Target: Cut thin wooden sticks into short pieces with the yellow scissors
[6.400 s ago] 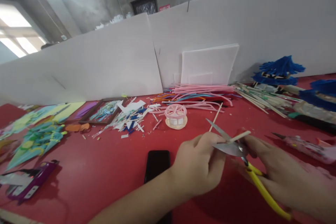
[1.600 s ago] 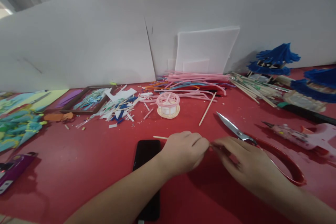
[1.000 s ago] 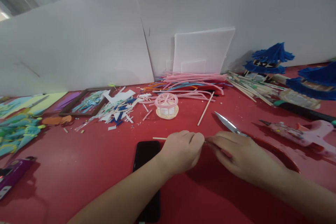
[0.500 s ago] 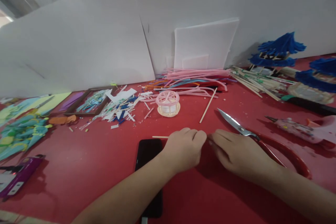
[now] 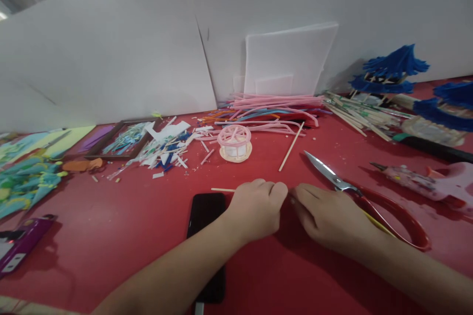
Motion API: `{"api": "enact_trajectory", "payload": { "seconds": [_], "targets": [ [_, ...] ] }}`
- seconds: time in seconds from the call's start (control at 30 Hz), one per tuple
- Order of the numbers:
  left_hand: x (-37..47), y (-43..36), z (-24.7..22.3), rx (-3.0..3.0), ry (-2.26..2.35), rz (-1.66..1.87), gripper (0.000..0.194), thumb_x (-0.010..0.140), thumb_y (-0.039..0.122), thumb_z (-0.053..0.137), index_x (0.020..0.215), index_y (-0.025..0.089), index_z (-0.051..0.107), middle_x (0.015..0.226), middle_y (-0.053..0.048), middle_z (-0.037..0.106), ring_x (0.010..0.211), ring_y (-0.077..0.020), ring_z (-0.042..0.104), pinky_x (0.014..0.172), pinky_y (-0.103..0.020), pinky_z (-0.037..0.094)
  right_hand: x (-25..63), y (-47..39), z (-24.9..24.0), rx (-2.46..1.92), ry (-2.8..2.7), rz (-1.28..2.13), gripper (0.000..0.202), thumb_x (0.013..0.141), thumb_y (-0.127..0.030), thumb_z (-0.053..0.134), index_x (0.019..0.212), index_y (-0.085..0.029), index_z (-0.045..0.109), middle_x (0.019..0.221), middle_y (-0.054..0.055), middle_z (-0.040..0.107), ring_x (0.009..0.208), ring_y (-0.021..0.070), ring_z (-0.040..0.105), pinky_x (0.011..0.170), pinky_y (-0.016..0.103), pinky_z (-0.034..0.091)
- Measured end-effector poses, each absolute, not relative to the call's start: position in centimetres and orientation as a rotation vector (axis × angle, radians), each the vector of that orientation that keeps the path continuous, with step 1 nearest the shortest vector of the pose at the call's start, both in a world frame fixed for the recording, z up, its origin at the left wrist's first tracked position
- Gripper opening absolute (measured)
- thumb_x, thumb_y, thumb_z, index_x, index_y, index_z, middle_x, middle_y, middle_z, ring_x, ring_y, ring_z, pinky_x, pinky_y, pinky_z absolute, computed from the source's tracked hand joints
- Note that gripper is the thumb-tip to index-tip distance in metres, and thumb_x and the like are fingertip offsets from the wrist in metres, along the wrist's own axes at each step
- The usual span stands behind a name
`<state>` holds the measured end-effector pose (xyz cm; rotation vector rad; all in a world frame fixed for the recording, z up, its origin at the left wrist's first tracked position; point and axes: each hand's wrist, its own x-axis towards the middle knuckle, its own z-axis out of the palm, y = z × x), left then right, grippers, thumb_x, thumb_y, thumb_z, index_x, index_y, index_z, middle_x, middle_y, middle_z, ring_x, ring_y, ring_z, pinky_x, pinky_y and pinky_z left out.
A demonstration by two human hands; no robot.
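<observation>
My left hand (image 5: 257, 209) is closed in a fist over the red table. From behind its knuckles a thin wooden stick (image 5: 222, 189) runs out to the left; its other end is hidden by the hand. Almost touching it, my right hand (image 5: 328, 211) has its fingers pinched together, and what they hold is hidden. Scissors with red handles (image 5: 408, 234) lie beside the right hand, blades pointing up and left. Beyond the hands stands a small round pink-and-cream model (image 5: 235, 143). To its right lies another loose stick (image 5: 291, 146).
A black phone (image 5: 207, 211) lies partly under my left forearm. Paper scraps (image 5: 168, 147), pink strips (image 5: 273, 103) and a bundle of sticks (image 5: 362, 115) line the back. On the right are a pink glue gun (image 5: 424, 182) and blue-roofed models (image 5: 397, 66).
The view has shifted slightly, so everything sits a little further left and up. Both hands keep nearly the same closed pose close together.
</observation>
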<state>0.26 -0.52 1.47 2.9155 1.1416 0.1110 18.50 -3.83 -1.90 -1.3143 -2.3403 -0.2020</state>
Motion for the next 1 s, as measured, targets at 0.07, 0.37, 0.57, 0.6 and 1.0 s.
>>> {"api": "enact_trajectory", "payload": {
  "seconds": [0.07,0.37,0.57,0.6,1.0],
  "targets": [
    [0.3,-0.55,1.57,2.912,1.141,0.067,0.016,0.082,0.007,0.053,0.092,0.019,0.057,0.077,-0.007,0.069,0.073,-0.0252,0.066,0.053,-0.031,0.044,18.49,-3.86,-1.92,-1.321,-2.344,-0.203,0.025,0.09,-0.014,0.037,0.073,-0.022,0.053,0.06,-0.001,0.058,0.047,0.0119,0.051,0.048,0.027,0.023],
    [0.35,-0.49,1.41,2.895,1.153,0.067,0.017,0.081,0.007,0.054,0.093,0.019,0.058,0.077,-0.007,0.069,0.074,-0.0257,0.067,0.054,-0.031,0.045,18.29,-3.88,-1.98,-1.358,-2.338,-0.18,0.027,0.09,-0.016,0.034,0.071,-0.022,0.052,0.058,0.0,0.056,0.046,0.0121,0.049,0.047,0.027,0.023],
    [0.4,-0.61,1.97,2.861,1.167,-0.081,0.019,0.085,0.009,0.051,0.098,0.019,0.06,0.085,-0.008,0.071,0.083,-0.0258,0.068,0.06,-0.031,0.049,18.25,-3.76,-2.17,-1.404,-2.354,-0.115,0.025,0.089,-0.017,0.035,0.07,-0.022,0.05,0.058,0.0,0.055,0.047,0.0116,0.047,0.048,0.026,0.021],
    [0.43,-0.64,2.07,2.855,1.168,-0.109,0.02,0.085,0.009,0.05,0.1,0.019,0.06,0.086,-0.008,0.072,0.084,-0.0257,0.069,0.061,-0.031,0.049,18.23,-3.78,-2.19,-1.41,-2.354,-0.106,0.025,0.089,-0.017,0.035,0.07,-0.022,0.05,0.058,0.0,0.054,0.047,0.0116,0.046,0.048,0.026,0.021],
    [0.52,-0.51,2.14,2.829,1.153,-0.17,0.023,0.085,0.008,0.049,0.103,0.018,0.061,0.088,-0.009,0.072,0.086,-0.0266,0.069,0.064,-0.033,0.051,18.09,-3.89,-2.44,-1.486,-2.384,0.015,0.023,0.089,-0.017,0.035,0.07,-0.022,0.047,0.06,0.0,0.054,0.049,0.0123,0.046,0.052,0.027,0.022]
  ]
}}
